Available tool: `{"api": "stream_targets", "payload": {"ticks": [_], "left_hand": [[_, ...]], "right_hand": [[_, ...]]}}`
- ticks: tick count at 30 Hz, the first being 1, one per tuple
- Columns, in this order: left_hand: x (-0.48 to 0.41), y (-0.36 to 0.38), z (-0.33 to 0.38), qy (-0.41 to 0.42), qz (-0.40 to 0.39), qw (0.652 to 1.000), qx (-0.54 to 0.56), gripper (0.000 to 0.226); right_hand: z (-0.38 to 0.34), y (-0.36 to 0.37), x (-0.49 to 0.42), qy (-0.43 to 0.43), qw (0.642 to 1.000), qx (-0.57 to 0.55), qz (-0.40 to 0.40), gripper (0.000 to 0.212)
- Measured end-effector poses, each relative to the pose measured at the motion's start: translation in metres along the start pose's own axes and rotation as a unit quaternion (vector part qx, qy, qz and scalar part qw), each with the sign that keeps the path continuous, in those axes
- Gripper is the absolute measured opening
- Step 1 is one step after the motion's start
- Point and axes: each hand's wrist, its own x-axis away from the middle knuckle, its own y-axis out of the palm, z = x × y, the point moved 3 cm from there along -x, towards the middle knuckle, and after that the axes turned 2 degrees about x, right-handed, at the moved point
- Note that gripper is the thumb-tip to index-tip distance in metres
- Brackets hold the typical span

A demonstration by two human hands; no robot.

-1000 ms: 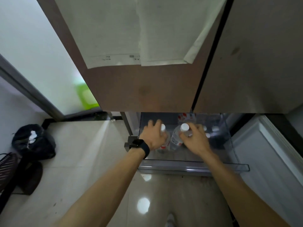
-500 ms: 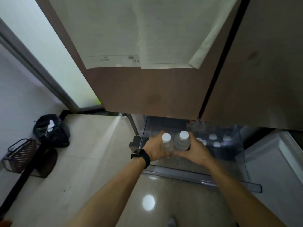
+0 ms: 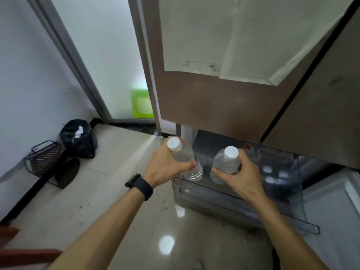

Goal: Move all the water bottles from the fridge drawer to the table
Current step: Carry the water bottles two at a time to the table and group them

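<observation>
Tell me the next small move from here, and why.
Probably turn away from the fridge and carry both bottles toward the table, which is not in view. The left hand holds the left bottle and the right hand holds the right bottle, both clear of the fridge drawer. White caps show more bottles inside, so leaving it open seems sensible.

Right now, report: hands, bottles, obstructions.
Left hand grips left bottle, right hand grips right bottle. Both held over drawer. More bottles inside. No obstruction seen.
</observation>
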Motion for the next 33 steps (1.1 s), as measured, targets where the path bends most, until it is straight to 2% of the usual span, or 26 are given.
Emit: {"api": "stream_targets", "payload": {"ticks": [5,10,16,21,27,33], "left_hand": [[0.063,-0.081,-0.024,-0.016,0.099,0.995,0.011,0.053],[0.151,-0.177,-0.079,-0.063,0.172,0.983,0.000,0.056],[0.289,-0.292,-0.152,-0.127,0.230,0.961,-0.085,0.056],[0.402,-0.366,-0.214,-0.208,0.298,0.927,-0.094,0.059],[0.512,-0.432,-0.272,-0.301,0.378,0.874,-0.049,0.056],[0.586,-0.508,-0.330,-0.369,0.413,0.831,-0.055,0.051]], "right_hand": [[-0.103,0.053,0.019,-0.097,0.993,-0.046,-0.049,0.064],[-0.191,0.141,0.068,-0.170,0.968,-0.053,-0.175,0.069],[-0.277,0.269,0.157,-0.228,0.926,-0.041,-0.297,0.054],[-0.352,0.371,0.235,-0.268,0.878,-0.056,-0.393,0.052],[-0.422,0.482,0.308,-0.302,0.819,-0.054,-0.485,0.053],[-0.484,0.592,0.362,-0.334,0.762,-0.033,-0.554,0.059]]}}
